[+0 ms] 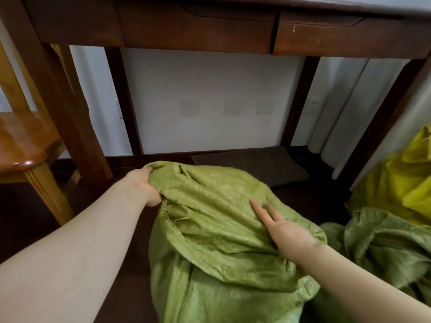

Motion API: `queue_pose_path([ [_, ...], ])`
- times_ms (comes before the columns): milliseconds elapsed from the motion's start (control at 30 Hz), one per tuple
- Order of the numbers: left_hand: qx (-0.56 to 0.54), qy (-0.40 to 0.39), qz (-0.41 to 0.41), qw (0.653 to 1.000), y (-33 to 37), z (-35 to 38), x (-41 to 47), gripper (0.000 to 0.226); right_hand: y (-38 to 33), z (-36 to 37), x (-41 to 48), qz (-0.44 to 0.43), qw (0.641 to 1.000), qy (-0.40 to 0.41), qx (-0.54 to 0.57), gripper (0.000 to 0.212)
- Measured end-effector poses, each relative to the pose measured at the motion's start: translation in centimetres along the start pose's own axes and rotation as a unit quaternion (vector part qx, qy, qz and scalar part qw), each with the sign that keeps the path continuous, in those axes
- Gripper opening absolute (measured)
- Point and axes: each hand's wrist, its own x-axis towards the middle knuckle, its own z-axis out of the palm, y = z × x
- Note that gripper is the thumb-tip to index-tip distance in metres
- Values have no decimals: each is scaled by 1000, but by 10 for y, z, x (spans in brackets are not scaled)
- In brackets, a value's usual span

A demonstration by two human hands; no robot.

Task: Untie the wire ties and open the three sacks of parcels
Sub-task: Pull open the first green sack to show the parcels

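Left hand point(145, 185) grips a bunched fold at the far left edge of a light green woven sack point(210, 241), fingers curled round the cloth. Right hand point(286, 234) rests flat on the sack's crumpled top, fingers straight and slightly spread. The sack lies on the dark floor point(130, 287) before a dark wooden desk point(198, 29). A second green sack point(382, 243) lies just beside it on the right, with a yellow sack point(405, 183) behind that. Three pale squares point(232, 107) on the wall are too blurred to read. A wooden chair point(25, 141) stands at left.
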Motion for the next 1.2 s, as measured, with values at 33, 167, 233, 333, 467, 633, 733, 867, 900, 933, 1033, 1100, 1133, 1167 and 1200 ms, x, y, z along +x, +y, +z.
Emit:
queue_pose_path([
  [33,22,-1,10,1000,1,-2,1,23,10,3,-1,10,999,-42,17,108],
  [167,214,-59,34,974,-8,8,4,44,15,-24,16,46,974,-72,210,91],
  [233,266,-98,24,959,-14,17,3,47,0,-47,26,36,911,61,407,86],
  [333,332,-140,34,932,-19,27,2,42,-35,-66,38,11,929,104,355,121],
  [467,378,-191,23,905,-16,21,-7,49,-47,-63,60,37,937,88,337,56],
  [633,391,-174,1,904,-1,-9,5,53,-25,-83,56,55,746,-98,656,27],
  [733,592,-43,98,799,-8,-11,14,81,-22,-90,59,93,759,-72,640,29],
  [867,652,-17,464,600,-16,23,9,55,-33,-95,68,124,773,-10,622,33],
  [900,579,-111,469,658,-19,34,1,58,-36,-96,70,122,770,1,627,38],
  [933,520,-203,438,705,-24,42,-4,66,-39,-97,72,118,765,10,633,43],
  [1033,615,-283,333,656,-52,60,-11,107,-45,-99,76,117,729,39,674,56],
  [1100,646,-219,371,630,-67,57,4,97,-45,-100,74,105,719,70,683,66],
  [1133,612,-208,377,663,-70,55,12,83,-44,-99,68,84,754,79,647,74],
  [1167,563,-208,376,705,-71,54,14,63,-41,-96,62,63,822,75,562,89],
  [1200,513,-205,363,751,-67,55,12,41,-40,-91,57,56,896,44,438,110],
])
